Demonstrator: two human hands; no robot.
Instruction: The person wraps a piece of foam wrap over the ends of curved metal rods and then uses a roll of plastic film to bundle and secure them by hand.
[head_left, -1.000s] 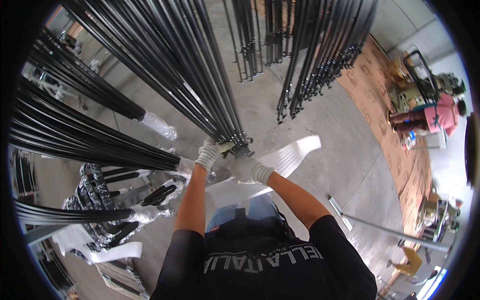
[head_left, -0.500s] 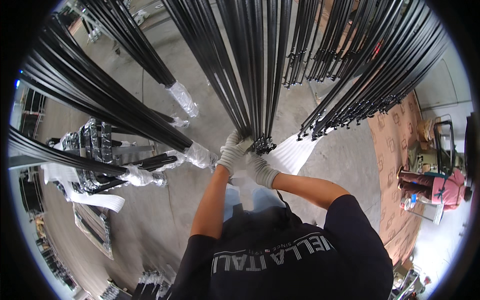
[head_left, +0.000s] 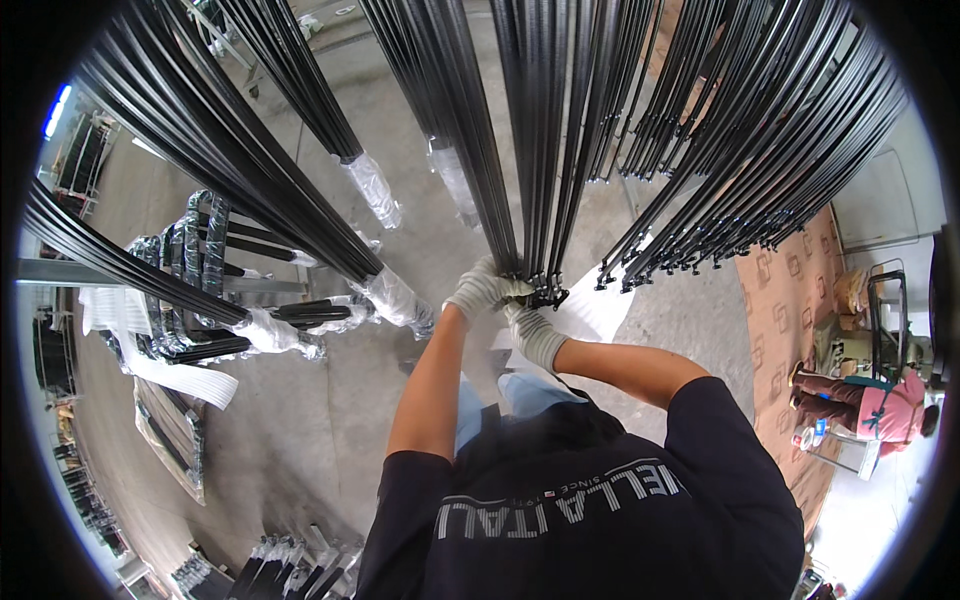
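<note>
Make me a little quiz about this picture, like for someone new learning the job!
1. True or false: the left hand and the right hand are both gloved.
2. Which part of the black rods are the hands at? a) far ends b) near ends c) middle
3. What colour does the person at far right mainly wear on the upper body?

Key: 1. True. 2. b. 3. Pink.

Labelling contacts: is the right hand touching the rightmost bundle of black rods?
Apart. The head view shows part of the white sheet in the gap between the right hand and the rightmost bundle.
</note>
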